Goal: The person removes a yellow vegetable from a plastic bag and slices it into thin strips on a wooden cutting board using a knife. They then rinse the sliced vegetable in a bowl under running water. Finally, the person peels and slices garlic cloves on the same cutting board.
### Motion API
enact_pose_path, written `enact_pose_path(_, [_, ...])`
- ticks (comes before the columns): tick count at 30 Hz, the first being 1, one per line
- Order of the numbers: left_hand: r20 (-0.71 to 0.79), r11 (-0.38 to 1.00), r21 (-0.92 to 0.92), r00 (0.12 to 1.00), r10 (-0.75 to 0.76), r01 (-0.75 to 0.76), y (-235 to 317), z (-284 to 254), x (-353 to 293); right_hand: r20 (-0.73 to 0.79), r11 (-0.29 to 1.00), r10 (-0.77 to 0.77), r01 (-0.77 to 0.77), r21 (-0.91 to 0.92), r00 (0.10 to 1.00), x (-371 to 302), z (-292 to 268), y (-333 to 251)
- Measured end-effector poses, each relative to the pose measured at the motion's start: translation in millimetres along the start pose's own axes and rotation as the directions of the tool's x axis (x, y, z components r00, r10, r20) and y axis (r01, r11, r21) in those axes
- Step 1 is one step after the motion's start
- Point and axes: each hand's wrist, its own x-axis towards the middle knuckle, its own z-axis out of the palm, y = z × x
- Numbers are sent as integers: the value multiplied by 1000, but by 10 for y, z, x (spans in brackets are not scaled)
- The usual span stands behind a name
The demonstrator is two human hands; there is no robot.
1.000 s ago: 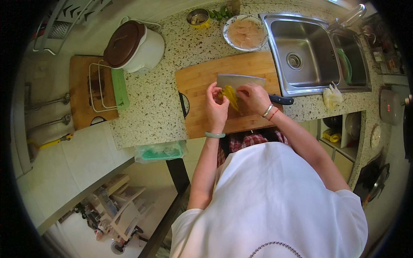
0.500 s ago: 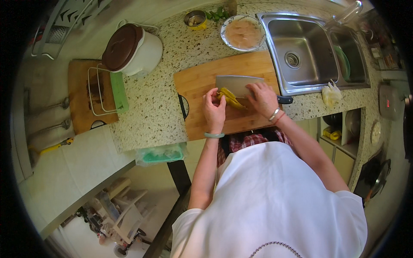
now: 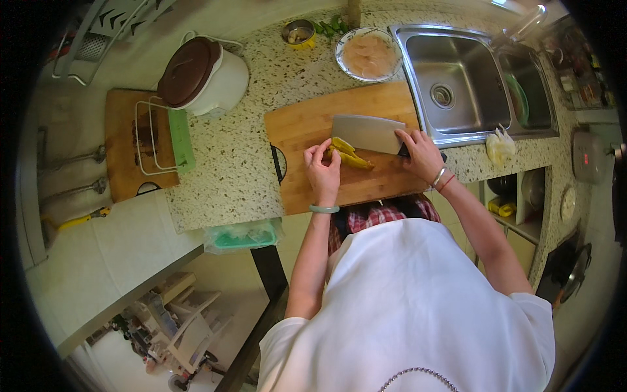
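Left hand: my left hand (image 3: 322,171) rests on the board with fingers curled around the near-left end of the yellow vegetable, pinning it so it cannot roll; fingertips are tucked back from the blade.
Right hand: my right hand (image 3: 422,153) is closed around the dark handle of the cleaver, at the right edge of the board, so the blade reaches leftward over the food.
Cleaver: the cleaver (image 3: 368,133) has a broad rectangular steel blade, lying just beside the vegetable on its far side; whether the edge touches the food, I cannot tell.
Yellow vegetable: the yellow vegetable (image 3: 351,155) lies mid-board as elongated pieces, between my two hands; its exact kind is unclear.
Cutting board: the wooden cutting board (image 3: 307,130) sits on the speckled countertop (image 3: 228,163), its right side beside the sink, handy for rinsing.
Sink: the steel double sink (image 3: 457,91) is at far right.
Plate: a plate of pale sliced food (image 3: 368,53) stands just beyond the board, within reach.
Rice cooker: a white cooker with a brown lid (image 3: 202,75) sits far left.
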Motion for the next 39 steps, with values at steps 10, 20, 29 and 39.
enact_pose_path(10, [49, 993, -111, 998, -31, 36, 80, 266, 74, 20, 815, 339, -304, 494, 941, -303, -334, -139])
enact_pose_path(20, [49, 977, -211, 999, -3, 13, 171, 545, 114, 187, 862, 301, -351, 366, 935, -168, -228, -142])
enact_pose_path(29, [86, 974, 46, 972, 218, -222, 49, 229, -7, 157, 886, 314, -348, 307, 936, -207, -114, -143])
enact_pose_path(39, [53, 930, 213, 954, 296, -301, 275, 219, -10, 150, 915, 291, -320, 244, 945, -212, -123, -217])
